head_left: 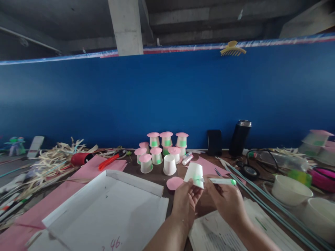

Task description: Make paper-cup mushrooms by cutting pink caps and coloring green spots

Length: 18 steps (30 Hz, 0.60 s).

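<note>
My left hand (185,199) is closed around a white paper cup (194,171), held tilted above the table, with a patch of green on its side. A white marker with a green end (222,181) is gripped in the fingers of my right hand (228,200), its tip at or very near the green patch. Just left of the held cup stands a plain upturned cup (170,165). Beyond it, several upturned cups with pink paper tops (146,163) are grouped, some stacked, many with green patches. A pink paper disc (175,183) lies by my left hand.
An open white box (112,212) fills the left front beside pink paper sheets (75,184). Papers (217,230) lie under my right arm. Rightward are blue-green strips (264,197), pale tubs (290,190), a black flask (240,137) and a phone (214,142). A blue partition (162,94) stands behind.
</note>
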Each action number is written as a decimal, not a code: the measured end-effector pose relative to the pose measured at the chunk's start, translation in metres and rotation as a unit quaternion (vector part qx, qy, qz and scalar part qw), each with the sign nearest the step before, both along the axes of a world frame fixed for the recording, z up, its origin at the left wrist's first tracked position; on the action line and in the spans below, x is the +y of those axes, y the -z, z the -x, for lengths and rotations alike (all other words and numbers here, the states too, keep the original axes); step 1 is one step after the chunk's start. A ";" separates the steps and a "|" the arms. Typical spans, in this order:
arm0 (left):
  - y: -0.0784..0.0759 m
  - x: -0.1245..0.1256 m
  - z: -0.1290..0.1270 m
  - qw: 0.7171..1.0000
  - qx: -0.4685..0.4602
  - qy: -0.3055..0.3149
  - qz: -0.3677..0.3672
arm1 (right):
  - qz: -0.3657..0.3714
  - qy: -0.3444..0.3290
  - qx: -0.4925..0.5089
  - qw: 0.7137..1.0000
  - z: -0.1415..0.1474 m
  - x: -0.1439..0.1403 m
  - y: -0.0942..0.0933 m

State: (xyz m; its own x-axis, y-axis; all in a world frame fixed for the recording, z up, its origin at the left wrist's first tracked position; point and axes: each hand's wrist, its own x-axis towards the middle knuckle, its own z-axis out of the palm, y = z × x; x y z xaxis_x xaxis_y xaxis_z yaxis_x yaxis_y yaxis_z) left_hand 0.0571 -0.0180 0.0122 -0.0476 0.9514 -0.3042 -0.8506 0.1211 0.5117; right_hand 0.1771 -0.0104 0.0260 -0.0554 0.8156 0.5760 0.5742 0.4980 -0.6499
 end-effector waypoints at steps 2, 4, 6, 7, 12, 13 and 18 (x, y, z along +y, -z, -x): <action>0.000 0.000 0.000 1.000 -0.003 0.000 -0.005 | 0.009 0.005 -0.003 1.000 -0.001 0.000 0.001; -0.001 -0.001 0.000 1.000 -0.002 0.000 -0.005 | 0.004 0.018 0.001 1.000 -0.001 0.000 0.002; -0.002 -0.001 0.000 1.000 0.003 0.000 0.001 | -0.002 0.026 0.003 1.000 0.000 0.001 0.003; -0.003 -0.002 0.000 1.000 0.005 0.000 0.003 | -0.002 0.025 0.003 1.000 0.000 0.001 0.003; -0.002 -0.002 0.000 1.000 0.004 -0.001 -0.007 | 0.002 0.021 -0.007 1.000 0.001 0.002 0.001; -0.002 -0.001 0.000 1.000 0.004 0.000 -0.006 | -0.003 0.027 -0.010 1.000 0.000 0.001 0.002; -0.001 -0.001 0.001 1.000 0.004 0.003 -0.002 | -0.013 0.023 -0.010 1.000 0.000 0.001 0.002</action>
